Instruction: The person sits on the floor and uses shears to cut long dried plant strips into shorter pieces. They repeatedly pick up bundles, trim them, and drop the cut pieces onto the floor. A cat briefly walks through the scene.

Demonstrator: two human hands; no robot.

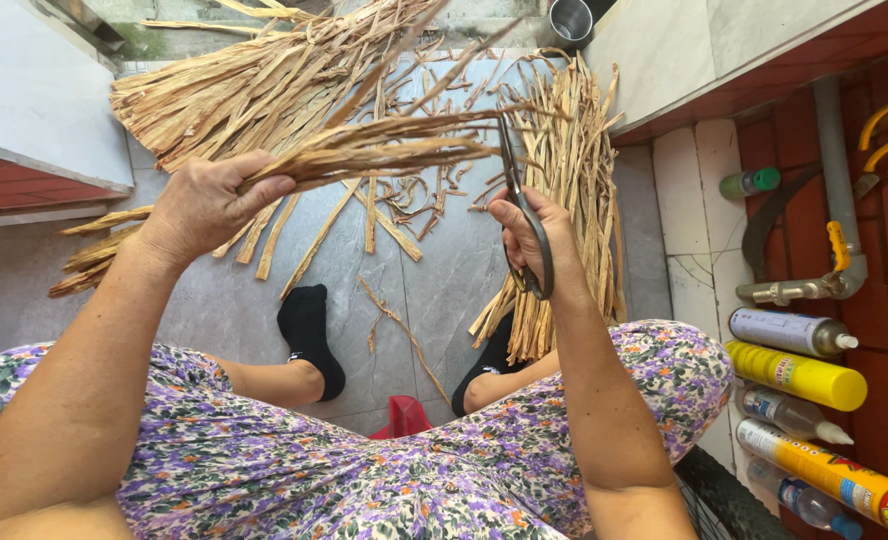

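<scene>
Trimming the ends of a dried-strip bundle
Your left hand (209,205) clenches the bundle of dried strips (364,152) above the floor (444,270); your right hand (536,235) grips scissors (520,205), blades at its tips; next, close them squarely

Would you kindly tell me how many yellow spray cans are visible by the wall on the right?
2. One yellow spray can lies beside a silver can; the other yellow can lies nearer, at the lower right corner. More may be hidden beyond the frame edge.
</scene>
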